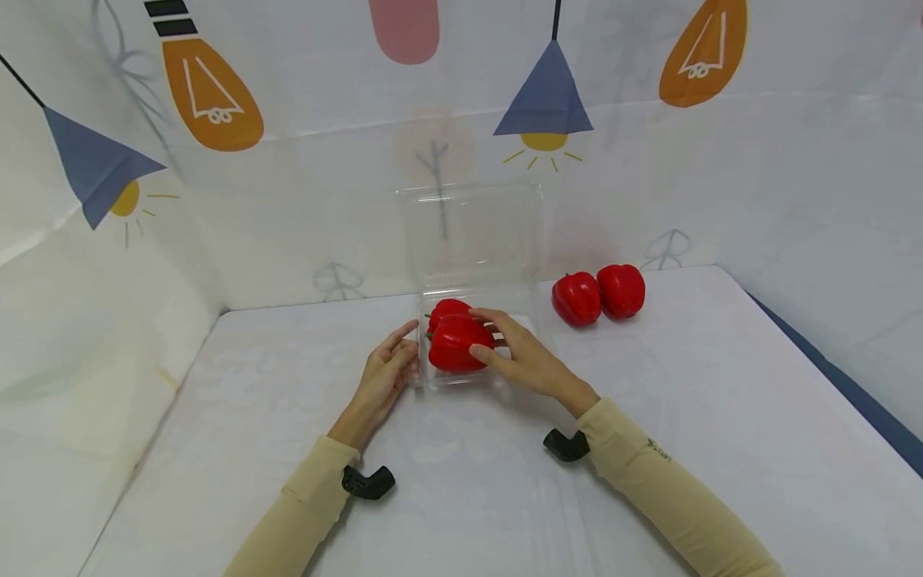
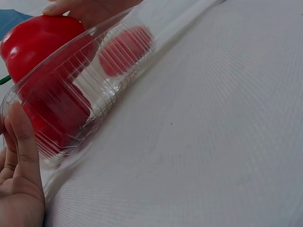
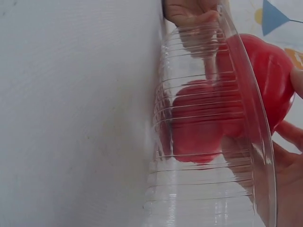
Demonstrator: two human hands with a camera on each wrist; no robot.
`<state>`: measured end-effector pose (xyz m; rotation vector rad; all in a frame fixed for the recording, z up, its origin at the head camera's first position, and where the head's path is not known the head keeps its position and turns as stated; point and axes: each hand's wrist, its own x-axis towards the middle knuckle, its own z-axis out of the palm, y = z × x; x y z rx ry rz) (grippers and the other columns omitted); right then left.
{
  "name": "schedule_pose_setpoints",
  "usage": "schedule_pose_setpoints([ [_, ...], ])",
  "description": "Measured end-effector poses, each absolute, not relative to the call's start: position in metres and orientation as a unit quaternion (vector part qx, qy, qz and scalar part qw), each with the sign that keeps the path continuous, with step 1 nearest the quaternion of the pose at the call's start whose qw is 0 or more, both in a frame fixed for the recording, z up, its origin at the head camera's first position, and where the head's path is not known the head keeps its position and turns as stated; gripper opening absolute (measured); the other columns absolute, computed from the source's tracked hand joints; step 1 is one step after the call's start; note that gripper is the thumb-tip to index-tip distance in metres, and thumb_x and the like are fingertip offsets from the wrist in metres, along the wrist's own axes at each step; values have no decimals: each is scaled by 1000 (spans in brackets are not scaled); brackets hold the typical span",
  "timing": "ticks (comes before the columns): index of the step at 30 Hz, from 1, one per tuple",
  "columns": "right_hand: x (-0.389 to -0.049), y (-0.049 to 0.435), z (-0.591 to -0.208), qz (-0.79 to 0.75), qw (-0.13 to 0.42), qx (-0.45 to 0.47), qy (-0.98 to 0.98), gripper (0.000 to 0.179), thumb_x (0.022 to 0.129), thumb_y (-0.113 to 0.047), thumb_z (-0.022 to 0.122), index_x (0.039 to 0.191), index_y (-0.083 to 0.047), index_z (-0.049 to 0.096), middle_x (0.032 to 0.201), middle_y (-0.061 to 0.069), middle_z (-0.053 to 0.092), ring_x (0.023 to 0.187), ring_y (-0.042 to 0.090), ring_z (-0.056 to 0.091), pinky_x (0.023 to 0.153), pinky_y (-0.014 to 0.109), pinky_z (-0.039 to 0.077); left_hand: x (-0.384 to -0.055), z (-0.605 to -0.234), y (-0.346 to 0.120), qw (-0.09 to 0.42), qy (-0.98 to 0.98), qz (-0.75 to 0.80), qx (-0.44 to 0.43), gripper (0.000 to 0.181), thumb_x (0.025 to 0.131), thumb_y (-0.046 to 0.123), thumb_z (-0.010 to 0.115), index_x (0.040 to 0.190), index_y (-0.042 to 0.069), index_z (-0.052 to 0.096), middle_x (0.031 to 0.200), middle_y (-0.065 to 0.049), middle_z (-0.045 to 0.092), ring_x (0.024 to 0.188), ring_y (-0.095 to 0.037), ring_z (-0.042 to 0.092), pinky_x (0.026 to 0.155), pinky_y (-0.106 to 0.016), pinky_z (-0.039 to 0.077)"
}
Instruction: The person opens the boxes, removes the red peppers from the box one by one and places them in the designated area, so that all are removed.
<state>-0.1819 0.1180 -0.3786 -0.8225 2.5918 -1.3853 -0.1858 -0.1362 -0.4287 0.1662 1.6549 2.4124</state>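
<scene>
My right hand (image 1: pixel 522 357) grips a glossy red bell pepper (image 1: pixel 459 344) over a clear plastic clamshell box (image 1: pixel 461 381), thumb on the near side and fingers behind. Inside the box lies a second red bell pepper (image 2: pixel 61 113), seen through the ribbed wall and partly covered by the held one in the head view. With its fingers fairly straight, my left hand (image 1: pixel 385 377) touches the box's left side; in the left wrist view a fingertip (image 2: pixel 21 118) rests at the corner below the rim. The lid (image 1: pixel 472 236) stands raised behind the box.
Two more red bell peppers, one nearer (image 1: pixel 577 299) and one beside it (image 1: pixel 622 291), sit on the white-covered table (image 1: pixel 461 497) to the right of the box. A printed white cloth (image 1: pixel 324 200) hangs along the back and sides, close behind the lid.
</scene>
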Motion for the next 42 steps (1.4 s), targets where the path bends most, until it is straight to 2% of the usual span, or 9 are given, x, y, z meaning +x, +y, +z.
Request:
schedule_pose_setpoints([
  [6, -181, 119, -373, -467, 30, -261, 844, 65, 90, -30, 63, 145, -19, 31, 139, 2, 43, 124, 23, 46, 99, 44, 48, -187, -430, -135, 103, 564, 818, 56, 51, 95, 11, 55, 143, 10, 38, 84, 6, 55, 66, -4, 52, 57, -14, 50],
  [9, -172, 117, -359, -473, 18, -251, 845, 65, 89, -23, 64, 145, -14, 32, 138, 7, 44, 124, 25, 45, 98, 45, 49, -187, -431, -135, 102, 564, 818, 57, 51, 95, 10, 55, 144, 10, 37, 84, 6, 55, 65, -4, 52, 56, -14, 50],
  [13, -173, 120, -359, -477, -15, -247, 844, 63, 89, -27, 65, 143, -14, 37, 134, 5, 46, 122, 22, 46, 95, 42, 51, -187, -430, -136, 101, 566, 816, 58, 51, 95, 10, 55, 143, 10, 37, 83, 7, 55, 65, -4, 52, 55, -14, 49],
  [16, -181, 126, -372, -481, -41, -244, 841, 63, 86, -34, 67, 141, -20, 40, 132, 0, 46, 121, 18, 47, 93, 42, 52, -187, -431, -136, 101, 565, 817, 56, 51, 95, 10, 55, 143, 10, 37, 83, 7, 55, 65, -4, 52, 55, -14, 49],
  [21, -180, 131, -372, -493, -67, -233, 836, 60, 84, -33, 70, 137, -23, 43, 130, -1, 47, 119, 18, 48, 91, 44, 53, -187, -431, -136, 103, 563, 818, 56, 51, 96, 10, 54, 144, 10, 37, 82, 7, 54, 65, -3, 52, 55, -15, 49],
  [34, -179, 143, -371, -518, -34, -183, 835, 67, 83, -31, 72, 139, -23, 37, 141, -2, 45, 128, 21, 44, 101, 48, 46, -187, -431, -136, 103, 562, 818, 62, 52, 95, 11, 55, 144, 10, 36, 83, 7, 54, 65, -4, 52, 55, -15, 48],
  [42, -177, 150, -373, -514, -60, -174, 837, 70, 82, -30, 72, 140, -19, 36, 139, 1, 47, 125, 22, 46, 99, 49, 46, -187, -430, -136, 102, 564, 817, 63, 53, 95, 12, 56, 144, 10, 36, 83, 7, 54, 65, -4, 51, 55, -15, 48],
])
